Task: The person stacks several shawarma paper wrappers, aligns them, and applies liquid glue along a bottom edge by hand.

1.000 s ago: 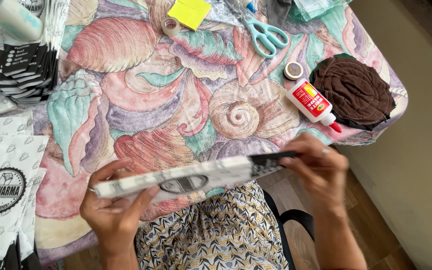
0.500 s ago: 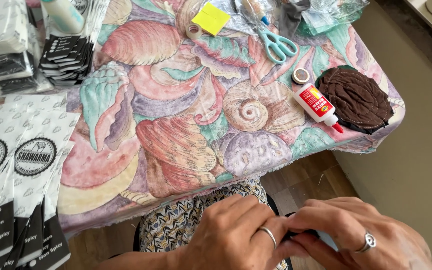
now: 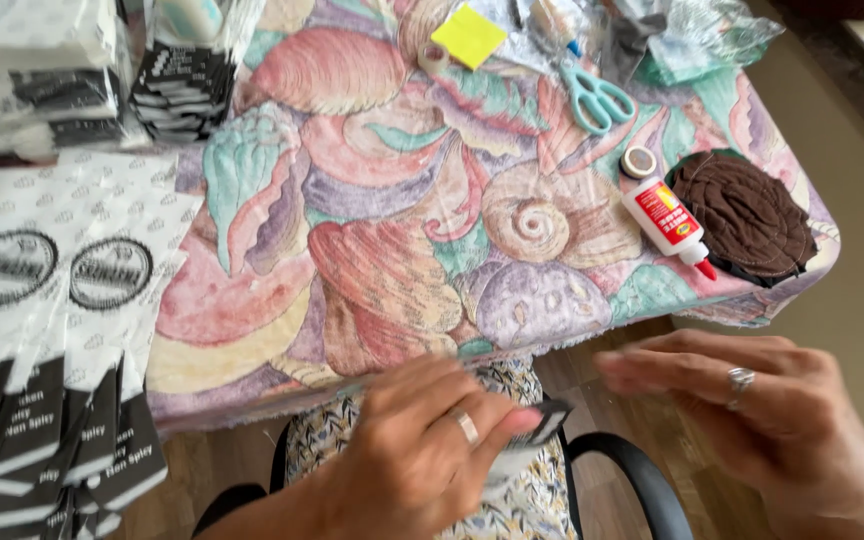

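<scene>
Hands work below the near edge of the surface (image 3: 372, 250), over the lap. Left hand (image 3: 422, 460) is closed around a flat black-and-white paper packet (image 3: 537, 435), pinched at its dark end; most of the packet is hidden behind the fingers. Right hand (image 3: 752, 410) is open, fingers extended, just beside the packet and blurred. On the shell-patterned surface: glue bottle (image 3: 664, 218) lying beside a brown crocheted mat (image 3: 747, 215), scissors (image 3: 597, 97), yellow sticky note (image 3: 469, 35). Stacks of matching packets (image 3: 52, 300) cover the left side, partly cut off by the frame. A black chair arm (image 3: 632, 480) curves beneath the hands.
</scene>
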